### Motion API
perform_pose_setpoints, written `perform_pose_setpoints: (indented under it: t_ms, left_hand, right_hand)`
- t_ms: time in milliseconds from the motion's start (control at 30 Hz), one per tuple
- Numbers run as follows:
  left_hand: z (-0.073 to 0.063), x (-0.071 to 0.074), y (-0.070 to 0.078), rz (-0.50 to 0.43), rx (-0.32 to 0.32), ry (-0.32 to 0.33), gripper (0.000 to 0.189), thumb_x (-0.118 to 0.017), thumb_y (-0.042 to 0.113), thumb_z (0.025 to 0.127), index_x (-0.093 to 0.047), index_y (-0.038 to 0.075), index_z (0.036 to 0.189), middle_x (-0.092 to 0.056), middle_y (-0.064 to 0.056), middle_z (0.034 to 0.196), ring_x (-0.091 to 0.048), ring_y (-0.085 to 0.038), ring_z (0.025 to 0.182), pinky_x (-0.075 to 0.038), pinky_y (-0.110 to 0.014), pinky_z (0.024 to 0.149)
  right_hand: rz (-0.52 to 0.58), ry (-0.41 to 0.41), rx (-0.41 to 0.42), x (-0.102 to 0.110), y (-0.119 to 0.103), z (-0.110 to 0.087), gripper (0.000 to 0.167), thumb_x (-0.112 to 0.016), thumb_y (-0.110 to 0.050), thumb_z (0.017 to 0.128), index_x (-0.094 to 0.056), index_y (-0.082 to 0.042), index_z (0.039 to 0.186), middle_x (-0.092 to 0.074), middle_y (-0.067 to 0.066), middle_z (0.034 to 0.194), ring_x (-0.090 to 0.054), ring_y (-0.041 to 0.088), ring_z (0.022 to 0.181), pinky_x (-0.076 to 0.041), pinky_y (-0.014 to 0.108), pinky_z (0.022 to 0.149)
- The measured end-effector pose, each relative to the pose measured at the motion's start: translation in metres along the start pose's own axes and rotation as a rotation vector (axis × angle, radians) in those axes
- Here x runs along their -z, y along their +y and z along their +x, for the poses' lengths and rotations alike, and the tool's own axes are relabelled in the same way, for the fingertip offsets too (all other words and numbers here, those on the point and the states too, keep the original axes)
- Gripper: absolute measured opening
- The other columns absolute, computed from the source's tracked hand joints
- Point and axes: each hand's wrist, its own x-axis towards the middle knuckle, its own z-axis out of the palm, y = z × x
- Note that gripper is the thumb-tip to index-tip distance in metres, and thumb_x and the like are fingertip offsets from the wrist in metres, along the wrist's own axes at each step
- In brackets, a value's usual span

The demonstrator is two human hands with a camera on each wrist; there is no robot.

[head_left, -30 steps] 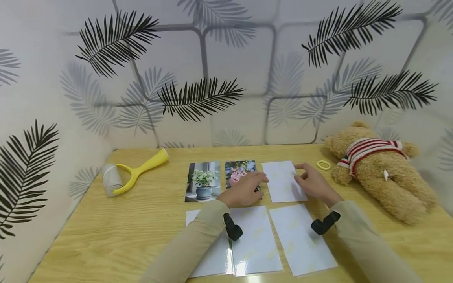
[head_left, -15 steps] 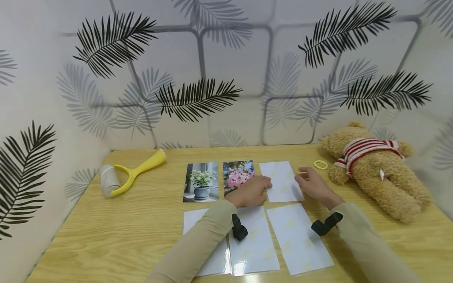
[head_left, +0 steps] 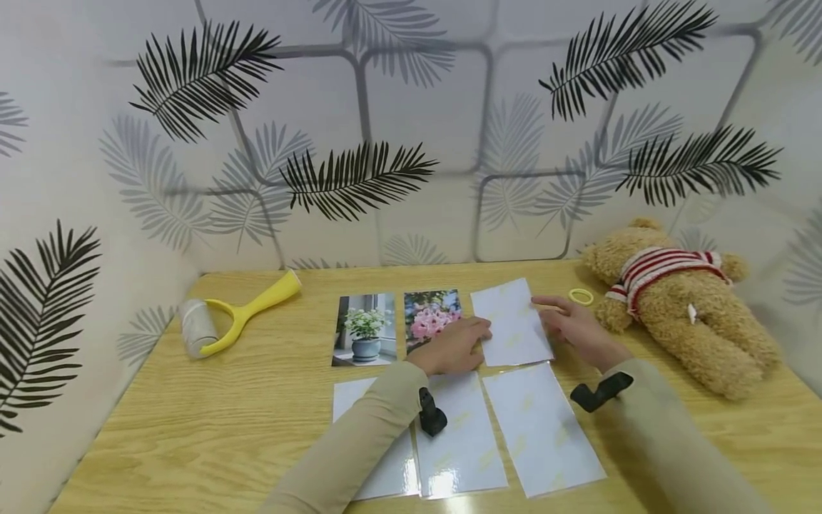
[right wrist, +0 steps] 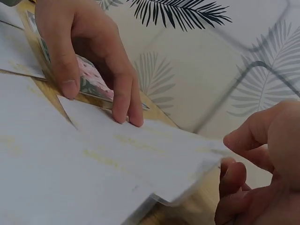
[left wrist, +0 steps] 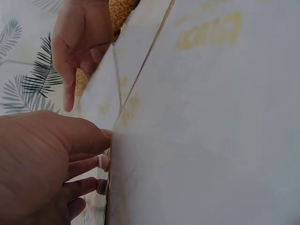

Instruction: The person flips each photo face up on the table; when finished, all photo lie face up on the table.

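Between my hands is a white photo card [head_left: 510,321] with faint yellow print on its back, its right side lifted and tilted off the table. My right hand [head_left: 581,335] pinches its right edge between thumb and fingers. Fingertips of my left hand [head_left: 452,348] rest on the card's left edge, which the right wrist view shows from the side. Left of it lie a pink flower photo [head_left: 432,318], partly hidden by my left hand, and a potted plant photo [head_left: 364,332]. Nearer me, another white card [head_left: 542,428] lies flat.
Two more white cards, including the middle one [head_left: 462,442], lie in the front row, partly under my left sleeve. A teddy bear [head_left: 693,314] and a yellow ring [head_left: 581,296] are at right. A yellow-handled lint roller [head_left: 250,314] lies at back left.
My right hand has closed on the card's right edge and raised that side; the card was flat before. My left hand has shifted slightly right, from the flower photo to the card's left edge.
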Motion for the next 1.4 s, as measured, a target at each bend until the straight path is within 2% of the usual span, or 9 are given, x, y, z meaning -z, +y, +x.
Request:
perform_pose_setpoints:
  t_ms: [200,400,533,667,800,900,1100,1300,1400]
  left_hand:
    - [0.000,0.005,0.001,-0.066,0.011,0.013,0.038,-0.056,0.013,0.093,-0.054,0.006,0.131,-0.040,-0.006,0.150,-0.040,-0.024,0.137,-0.031,-0.037,0.113]
    - [-0.001,0.006,-0.003,-0.124,-0.005,0.027,0.037,-0.058,0.013,0.093,-0.053,0.005,0.130,-0.040,-0.008,0.149,-0.042,-0.023,0.136,-0.034,-0.035,0.111]
    - [-0.002,0.004,-0.006,-0.190,-0.024,0.095,0.038,-0.059,0.010,0.093,-0.052,0.003,0.129,-0.037,-0.012,0.150,-0.040,-0.025,0.137,-0.035,-0.035,0.110]
    - [-0.003,0.002,-0.006,-0.287,0.038,0.199,0.046,-0.060,0.012,0.094,-0.046,0.005,0.136,-0.021,-0.017,0.154,-0.030,-0.029,0.140,-0.034,-0.041,0.110]
    - [-0.003,0.003,-0.002,-0.435,0.125,0.291,0.061,-0.060,0.015,0.095,-0.031,0.007,0.147,-0.012,-0.019,0.152,-0.047,-0.028,0.116,-0.043,-0.038,0.097]
    - [0.000,0.005,0.001,-0.660,0.180,0.307,0.064,-0.058,0.014,0.096,-0.023,0.008,0.150,-0.021,-0.017,0.150,-0.056,-0.025,0.103,-0.049,-0.036,0.087]
    - [0.006,0.009,0.004,-1.147,0.282,0.319,0.061,-0.049,0.012,0.100,-0.018,0.010,0.153,-0.034,-0.014,0.153,-0.045,-0.029,0.133,-0.046,-0.042,0.097]
    - [0.004,0.015,0.010,-1.232,0.280,0.360,0.060,-0.047,0.007,0.100,-0.019,0.013,0.154,-0.049,-0.018,0.142,-0.059,-0.022,0.100,-0.045,-0.029,0.076]
    - [0.002,0.017,0.013,-1.289,0.242,0.356,0.062,-0.049,0.009,0.100,-0.020,0.016,0.154,-0.054,-0.016,0.136,-0.063,-0.020,0.095,-0.051,-0.033,0.080]
  right_hand:
    - [0.016,-0.090,0.079,0.001,-0.002,0.002,0.044,-0.044,-0.010,0.101,-0.038,0.003,0.143,-0.035,-0.006,0.062,-0.033,0.008,0.053,-0.031,0.025,0.054]
    - [-0.151,-0.109,0.114,-0.009,-0.009,0.002,0.043,-0.046,-0.007,0.100,-0.039,0.003,0.141,-0.048,0.005,0.081,-0.050,0.011,0.068,-0.044,0.023,0.059]
    - [-0.188,-0.077,0.154,-0.013,-0.015,0.003,0.043,-0.046,-0.006,0.099,-0.039,0.001,0.141,-0.054,0.011,0.088,-0.053,0.013,0.073,-0.045,0.023,0.062]
    - [-0.176,-0.071,0.189,-0.012,-0.018,0.003,0.044,-0.045,-0.004,0.100,-0.036,0.000,0.143,-0.058,0.021,0.102,-0.056,0.013,0.080,-0.047,0.024,0.068]
    - [-0.159,-0.059,0.190,-0.008,-0.019,0.003,0.046,-0.045,-0.007,0.101,-0.034,-0.004,0.146,-0.054,0.018,0.101,-0.051,0.012,0.082,-0.045,0.023,0.069]
    - [-0.130,-0.065,0.193,-0.007,-0.018,0.004,0.045,-0.045,-0.008,0.102,-0.034,-0.006,0.146,-0.044,0.007,0.086,-0.043,0.010,0.074,-0.040,0.024,0.065]
    - [-0.019,-0.123,0.186,-0.006,-0.014,0.005,0.048,-0.045,-0.015,0.103,-0.031,-0.008,0.148,-0.043,0.001,0.082,-0.050,0.009,0.075,-0.048,0.025,0.067]
    - [-0.108,-0.085,0.174,-0.011,-0.012,0.005,0.046,-0.048,-0.014,0.102,-0.036,-0.008,0.146,-0.043,0.008,0.081,-0.044,0.016,0.072,-0.041,0.028,0.064]
    - [-0.209,-0.083,0.179,-0.015,-0.013,0.005,0.047,-0.050,-0.016,0.101,-0.038,-0.006,0.145,-0.048,0.023,0.104,-0.051,0.026,0.085,-0.043,0.030,0.070]
